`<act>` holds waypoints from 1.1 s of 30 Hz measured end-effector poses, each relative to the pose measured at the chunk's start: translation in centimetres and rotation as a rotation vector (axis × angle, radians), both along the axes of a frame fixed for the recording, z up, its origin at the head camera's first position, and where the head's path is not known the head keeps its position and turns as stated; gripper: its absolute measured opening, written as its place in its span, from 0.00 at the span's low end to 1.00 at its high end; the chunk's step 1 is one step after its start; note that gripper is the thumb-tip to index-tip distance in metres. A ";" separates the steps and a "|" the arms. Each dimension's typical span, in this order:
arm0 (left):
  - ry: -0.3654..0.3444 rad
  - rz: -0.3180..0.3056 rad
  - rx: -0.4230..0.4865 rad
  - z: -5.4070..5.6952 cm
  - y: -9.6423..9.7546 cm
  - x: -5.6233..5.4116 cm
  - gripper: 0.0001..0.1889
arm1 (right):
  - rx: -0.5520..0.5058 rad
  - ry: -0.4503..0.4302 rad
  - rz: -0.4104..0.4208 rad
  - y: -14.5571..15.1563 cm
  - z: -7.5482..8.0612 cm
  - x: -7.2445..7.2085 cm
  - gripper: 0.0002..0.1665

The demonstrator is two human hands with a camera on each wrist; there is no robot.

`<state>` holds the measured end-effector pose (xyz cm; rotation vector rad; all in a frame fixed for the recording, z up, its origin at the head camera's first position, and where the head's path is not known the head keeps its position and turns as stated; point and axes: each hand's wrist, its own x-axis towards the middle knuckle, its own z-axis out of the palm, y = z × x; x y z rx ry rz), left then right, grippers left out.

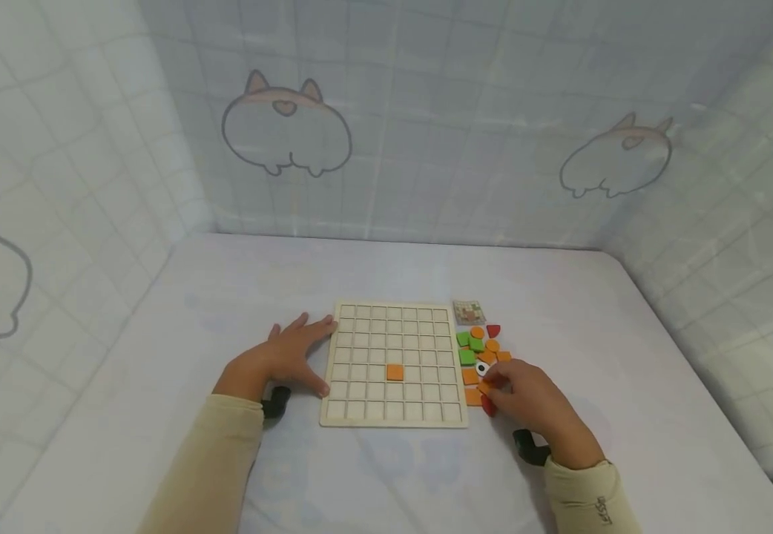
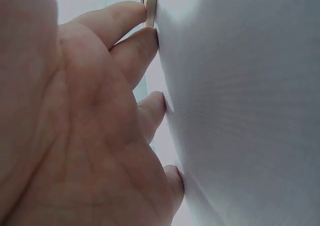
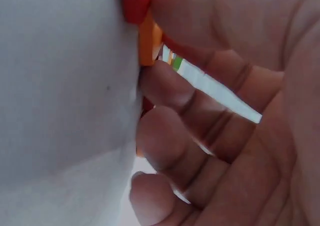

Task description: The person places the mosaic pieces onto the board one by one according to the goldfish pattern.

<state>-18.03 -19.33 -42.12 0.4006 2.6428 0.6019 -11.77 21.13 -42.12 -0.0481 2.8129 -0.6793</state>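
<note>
Your right hand [image 1: 527,393] is at the loose pieces, just beside the right edge of the grid board [image 1: 357,391]; its fingers are curled, and thumb and finger seem to pinch one orange tile [image 1: 484,388] between them. Whether this tile is already off the bench [image 1: 260,274], I cannot tell. A red piece [image 1: 489,406] lies close by the same thumb — please be careful not to drag it along. I judge the tile light, stiff and not easily broken, but perhaps a little slippery on its flat faces; better to hold it by two opposite thin edges, with small force. Your left hand [image 1: 286,356] is spread wide and grips nothing, its thumb and fingertip at the board's left edge — this board looks flat and rigid.
</note>
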 end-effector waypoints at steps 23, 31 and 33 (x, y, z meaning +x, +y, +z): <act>0.018 0.011 0.006 0.0 -0.4 0.2 0.65 | 0.016 0.100 -0.006 0.4 -0.7 0.0 0.12; 0.011 0.032 0.018 -0.2 -0.2 0.1 0.66 | -0.005 0.214 0.065 -1.9 0.8 0.2 0.12; 0.014 0.031 0.014 -0.3 -0.2 0.0 0.66 | -0.021 0.263 0.128 -3.4 1.1 0.2 0.12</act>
